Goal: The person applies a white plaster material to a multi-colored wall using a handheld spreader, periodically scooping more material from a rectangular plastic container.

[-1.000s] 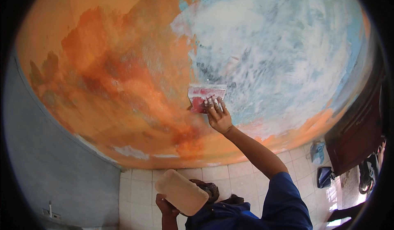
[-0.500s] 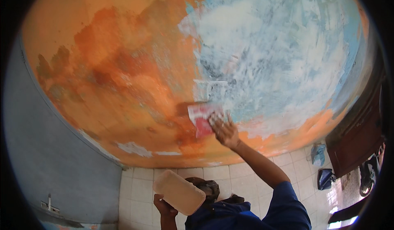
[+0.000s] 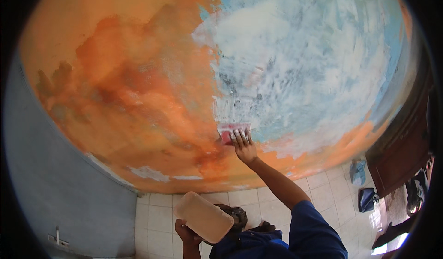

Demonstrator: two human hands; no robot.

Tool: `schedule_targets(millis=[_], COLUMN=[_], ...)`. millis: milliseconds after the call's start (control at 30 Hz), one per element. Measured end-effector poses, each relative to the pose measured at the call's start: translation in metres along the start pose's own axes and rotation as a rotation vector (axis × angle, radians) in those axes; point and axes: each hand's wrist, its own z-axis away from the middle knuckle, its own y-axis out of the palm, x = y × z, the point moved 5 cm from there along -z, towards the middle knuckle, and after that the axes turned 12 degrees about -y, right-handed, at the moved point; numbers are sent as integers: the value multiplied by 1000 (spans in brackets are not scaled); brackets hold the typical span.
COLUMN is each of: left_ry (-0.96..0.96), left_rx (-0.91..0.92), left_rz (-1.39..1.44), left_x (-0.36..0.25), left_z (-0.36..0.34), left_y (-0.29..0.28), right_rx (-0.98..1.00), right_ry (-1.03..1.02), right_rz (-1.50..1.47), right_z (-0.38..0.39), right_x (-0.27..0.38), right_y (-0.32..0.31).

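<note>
Where the orange paint meets the scraped white and blue patch on the wall (image 3: 138,74), a small flat scraper (image 3: 229,130) with a reddish, pale-edged blade lies pressed against the surface. The right hand (image 3: 243,146) presses it there, fingers (image 3: 241,136) spread flat over its lower part, the arm stretched up from a blue sleeve (image 3: 314,231) at the lower edge. The left hand (image 3: 187,233) is low in the picture, curled closed around the bottom of a pale tan, rounded rectangular board (image 3: 203,216), tilted, held well apart from the wall. Below lies a white tiled floor (image 3: 157,213); a grey wall (image 3: 69,199) stands at left, a dark wooden door (image 3: 401,148) at right, with blue bags (image 3: 362,185) near it.
</note>
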Motion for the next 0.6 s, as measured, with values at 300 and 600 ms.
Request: schedule_targets(millis=[300,600], left_ry=[14,129], left_rx=[97,-6], left_rz=[-11,5], left_x=[-17,-13], left_z=[14,12], left_y=[-11,23], right_rx=[-172,-73], right_ry=[-9,-58], right_rz=[-216,67], right_z=[-46,-44], right_x=[2,-24], right_y=[-106,-27])
